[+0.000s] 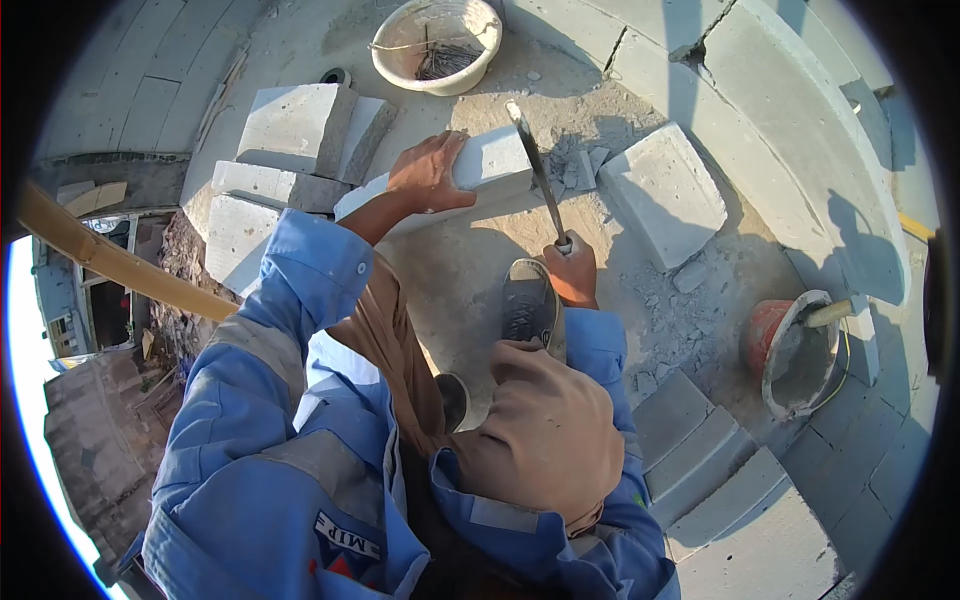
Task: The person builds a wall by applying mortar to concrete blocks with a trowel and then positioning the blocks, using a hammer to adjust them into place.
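Note:
My left hand (pixel 428 176) grips the top of a long pale-grey lightweight concrete block (pixel 497 160), thumb apart on its near side. The block lies on the dusty floor in front of me. In my right hand (pixel 571 268), the fingers are wrapped round the handle of a machete-like blade (pixel 543 178). Its whitened far end points up and away, close to the block's right end. Just below my right hand is my shoe (pixel 529 300). Broken block pieces (pixel 580 170) and crumbs lie right of the blade.
Several blocks (pixel 295 130) are stacked at left. Another block (pixel 665 195) lies at right, with more blocks (pixel 755 530) at lower right. A pale tub (pixel 392 55) holds dark thin pieces; a red bucket (pixel 759 335) has a handle sticking out. Bamboo pole (pixel 130 262) crosses the left, beside a drop.

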A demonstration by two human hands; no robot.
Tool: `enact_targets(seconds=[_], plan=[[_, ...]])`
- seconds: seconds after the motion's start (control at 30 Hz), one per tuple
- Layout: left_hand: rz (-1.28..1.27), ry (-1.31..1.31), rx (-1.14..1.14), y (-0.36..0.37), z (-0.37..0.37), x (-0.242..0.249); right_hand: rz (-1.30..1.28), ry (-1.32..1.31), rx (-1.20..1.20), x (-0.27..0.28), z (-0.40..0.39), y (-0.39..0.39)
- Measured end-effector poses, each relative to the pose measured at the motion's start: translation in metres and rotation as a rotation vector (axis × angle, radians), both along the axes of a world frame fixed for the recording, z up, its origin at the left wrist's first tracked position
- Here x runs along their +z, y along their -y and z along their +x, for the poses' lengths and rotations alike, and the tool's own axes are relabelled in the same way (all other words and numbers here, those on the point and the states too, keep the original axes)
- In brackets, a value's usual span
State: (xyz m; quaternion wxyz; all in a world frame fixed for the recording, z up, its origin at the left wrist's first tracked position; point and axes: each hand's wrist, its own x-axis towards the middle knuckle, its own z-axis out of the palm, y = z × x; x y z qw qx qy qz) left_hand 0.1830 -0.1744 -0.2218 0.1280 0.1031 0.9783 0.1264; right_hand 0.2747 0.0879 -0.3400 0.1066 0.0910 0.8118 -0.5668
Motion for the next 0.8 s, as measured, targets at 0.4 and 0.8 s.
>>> enact_targets(seconds=[0.4,0.8], plan=[[-0.047,0.065,0.022,-0.012,-0.001,0.003,-0.377,0.062,-0.314,-0.004,0.003,0.011],[-0.064,-0.021,0.009,-0.015,0.000,-0.004,-0.085,0.093,-0.064,-0.008,-0.010,0.005]])
